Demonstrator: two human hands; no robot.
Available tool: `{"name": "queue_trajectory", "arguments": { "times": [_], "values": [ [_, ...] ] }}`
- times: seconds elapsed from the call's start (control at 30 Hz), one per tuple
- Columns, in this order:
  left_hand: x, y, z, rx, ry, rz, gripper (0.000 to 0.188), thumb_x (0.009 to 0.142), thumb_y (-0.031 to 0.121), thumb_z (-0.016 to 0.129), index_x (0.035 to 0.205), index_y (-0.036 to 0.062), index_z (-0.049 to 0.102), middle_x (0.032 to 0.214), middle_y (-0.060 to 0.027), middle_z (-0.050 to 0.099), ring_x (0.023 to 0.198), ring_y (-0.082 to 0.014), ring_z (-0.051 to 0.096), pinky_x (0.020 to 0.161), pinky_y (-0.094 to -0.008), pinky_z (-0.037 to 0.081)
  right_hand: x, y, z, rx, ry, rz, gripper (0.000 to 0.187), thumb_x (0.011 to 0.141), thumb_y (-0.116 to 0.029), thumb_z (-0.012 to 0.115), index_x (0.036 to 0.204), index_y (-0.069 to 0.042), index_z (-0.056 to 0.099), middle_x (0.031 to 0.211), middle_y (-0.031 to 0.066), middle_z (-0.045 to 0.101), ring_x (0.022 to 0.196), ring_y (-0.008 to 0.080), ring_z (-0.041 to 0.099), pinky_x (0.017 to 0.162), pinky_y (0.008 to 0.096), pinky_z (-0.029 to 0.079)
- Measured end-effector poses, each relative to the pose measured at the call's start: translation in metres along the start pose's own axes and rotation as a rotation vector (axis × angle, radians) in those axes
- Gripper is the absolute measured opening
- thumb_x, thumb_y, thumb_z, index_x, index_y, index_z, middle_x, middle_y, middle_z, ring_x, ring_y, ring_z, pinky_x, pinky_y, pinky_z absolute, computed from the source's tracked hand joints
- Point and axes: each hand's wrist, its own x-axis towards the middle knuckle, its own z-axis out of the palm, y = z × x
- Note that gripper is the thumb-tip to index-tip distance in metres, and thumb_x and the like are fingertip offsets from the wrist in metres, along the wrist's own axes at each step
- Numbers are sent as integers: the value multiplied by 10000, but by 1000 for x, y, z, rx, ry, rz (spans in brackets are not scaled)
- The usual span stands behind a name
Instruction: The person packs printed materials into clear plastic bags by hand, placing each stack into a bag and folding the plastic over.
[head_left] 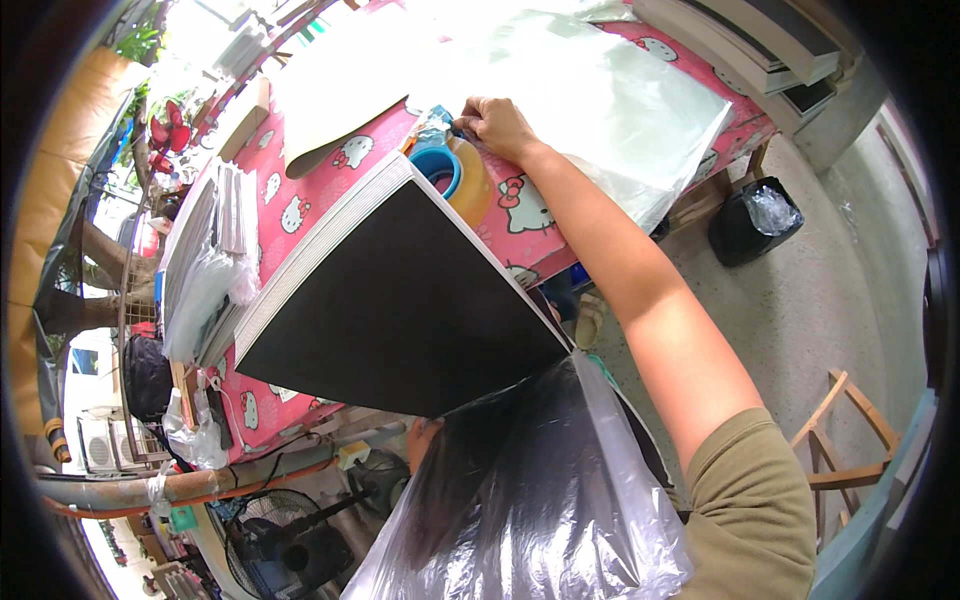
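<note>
The bag (530, 490) covers only the black block (390, 300)'s near end, across the table (535, 240)'s near edge; the right hand (497, 130) curls its fingers at the tape roll (473, 190), hold indeterminate, left fingers hidden.

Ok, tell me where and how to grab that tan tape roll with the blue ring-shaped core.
Probably best by the rounded outer wall of the tan tape roll, coming from the right with fingers curved around it: that side bulges out uncovered, just below the right hand in the picture, while the flat black panel with white edges overlaps its lower left.
</note>
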Motion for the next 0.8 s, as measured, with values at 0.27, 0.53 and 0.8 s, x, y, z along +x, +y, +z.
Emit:
{"name": "queue_trajectory", "arguments": {
  "times": [0.27,0.53,0.8],
  "values": [
    [-25,39,-143,843,433,457,222,797,213,527,906,25,578,777,-59,568,650,-166,526,602,-285,429,6,18,-3,199,-60,25,359,757,-145,574,1089,-26,513,920,162,602,673,156,574,612,265,457],
    [-139,372,-90,1112,914,1068,288,852,160,441,1015,-62,525,1012,-140,501,898,-222,516,775,-285,405,6,5,-7,461,-273,174,557,680,-153,562,1211,-51,430,1124,132,519,848,141,539,689,242,457],
    [28,445,161,1579,70,1412,431,712,274,621,984,-52,549,895,-224,572,820,-309,573,745,-374,434,8,9,-13,502,-124,290,385,672,-194,607,1011,-14,577,871,112,622,758,163,592,636,272,496]
  ]
}}
